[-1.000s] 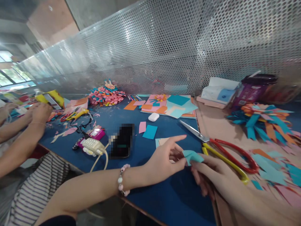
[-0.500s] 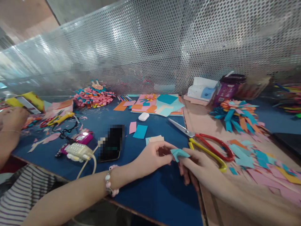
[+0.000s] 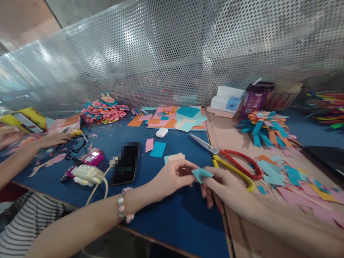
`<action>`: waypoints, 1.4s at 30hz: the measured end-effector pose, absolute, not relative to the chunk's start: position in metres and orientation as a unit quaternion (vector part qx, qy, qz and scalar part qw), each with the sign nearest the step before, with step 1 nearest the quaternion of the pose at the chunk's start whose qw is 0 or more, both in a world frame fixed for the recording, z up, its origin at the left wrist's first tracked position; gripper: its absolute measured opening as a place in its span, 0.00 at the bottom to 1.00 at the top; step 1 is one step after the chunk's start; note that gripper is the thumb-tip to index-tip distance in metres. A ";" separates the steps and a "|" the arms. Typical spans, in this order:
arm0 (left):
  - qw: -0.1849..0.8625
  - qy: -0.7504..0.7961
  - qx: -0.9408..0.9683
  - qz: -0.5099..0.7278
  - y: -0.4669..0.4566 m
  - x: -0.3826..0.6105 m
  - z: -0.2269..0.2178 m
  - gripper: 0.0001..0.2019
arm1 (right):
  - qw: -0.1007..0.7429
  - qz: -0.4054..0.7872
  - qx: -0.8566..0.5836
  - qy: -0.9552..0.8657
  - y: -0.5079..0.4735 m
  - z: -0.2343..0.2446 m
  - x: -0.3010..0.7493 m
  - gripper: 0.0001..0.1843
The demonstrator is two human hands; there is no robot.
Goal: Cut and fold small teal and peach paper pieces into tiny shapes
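Observation:
A small folded piece of light teal paper [image 3: 202, 174] is held up between my two hands above the blue table. My left hand [image 3: 174, 176], with a bead bracelet on the wrist, pinches its left edge between thumb and fingers. On the other side my right hand [image 3: 221, 186] grips the paper, its lower fingers curled underneath. Just beyond my right hand lie scissors [image 3: 218, 151] with one red and one yellow handle. Behind my left hand are cut pieces of peach and pale blue paper [image 3: 174, 157], with a blue rectangle [image 3: 158, 149] and a pink one [image 3: 149, 145] farther off.
To the left are a phone [image 3: 125, 165] and a cream charger [image 3: 88, 172] with its cable. Paper sheets [image 3: 188, 118], a tissue pack [image 3: 227, 102] and a purple cup [image 3: 256, 96] stand along the perforated metal panel [image 3: 172, 53]. Paper scraps [image 3: 295, 190] cover the cardboard at right. A co-worker's hand [image 3: 56, 139] reaches in at left.
The view has shifted slightly to the right. My hands keep their hold on the teal paper with little change. The co-worker's arm now reaches farther onto the table, to the yellow-handled tool.

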State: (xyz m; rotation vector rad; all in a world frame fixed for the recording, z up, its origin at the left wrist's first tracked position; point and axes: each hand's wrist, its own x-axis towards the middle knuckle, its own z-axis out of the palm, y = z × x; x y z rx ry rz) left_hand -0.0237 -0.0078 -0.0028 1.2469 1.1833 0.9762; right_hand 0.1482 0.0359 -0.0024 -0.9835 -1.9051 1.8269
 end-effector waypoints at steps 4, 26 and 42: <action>0.556 0.502 0.519 0.412 -0.008 -0.024 -0.005 0.12 | 0.153 0.647 -0.339 -0.666 0.036 -0.004 0.149 0.11; 0.567 0.478 0.499 0.448 -0.006 -0.017 -0.005 0.11 | 0.211 0.581 -0.381 -0.687 0.033 -0.019 0.148 0.12; 0.497 0.448 0.538 0.513 -0.013 -0.012 -0.010 0.21 | 0.351 0.297 -0.271 -0.845 0.041 -0.029 0.158 0.06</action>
